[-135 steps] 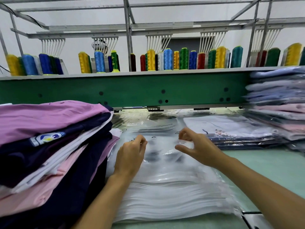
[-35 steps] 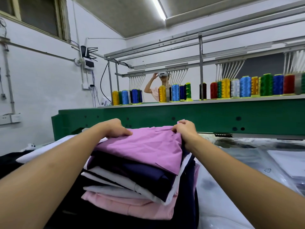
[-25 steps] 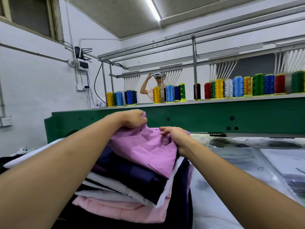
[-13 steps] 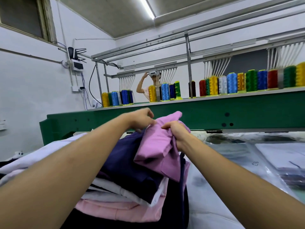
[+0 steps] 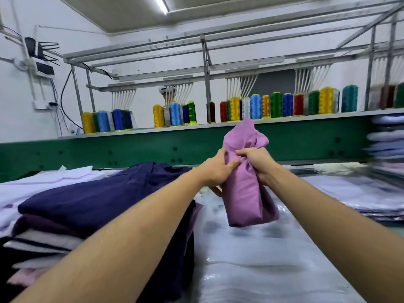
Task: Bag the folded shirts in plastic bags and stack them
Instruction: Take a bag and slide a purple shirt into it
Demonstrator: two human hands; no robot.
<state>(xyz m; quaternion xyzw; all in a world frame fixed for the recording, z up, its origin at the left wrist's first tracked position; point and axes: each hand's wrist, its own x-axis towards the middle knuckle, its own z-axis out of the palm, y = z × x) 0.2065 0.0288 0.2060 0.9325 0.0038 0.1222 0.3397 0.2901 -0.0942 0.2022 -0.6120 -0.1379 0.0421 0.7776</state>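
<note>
Shirt (image 5: 243, 193), pink-purple, folded, up in air, standing on end just above bags (image 5: 262, 254). Whether it touches them, cannot tell.
Left hand (image 5: 216, 169) grips its left side, fingers curled across front.
Right hand (image 5: 258, 161) grips right side, fingers dug into cloth.
Top end pokes up above both hands.
Bags: clear stack, middle of table (image 5: 397, 228), toward near edge.
Pile (image 5: 65, 226) of folded shirts at left edge, navy one (image 5: 98, 193) on top.
Bagged shirts (image 5: 360, 193) lie flat at right edge, blurred.
Thread cones (image 5: 255, 106) in row on machine (image 5: 153, 149) along far edge.
</note>
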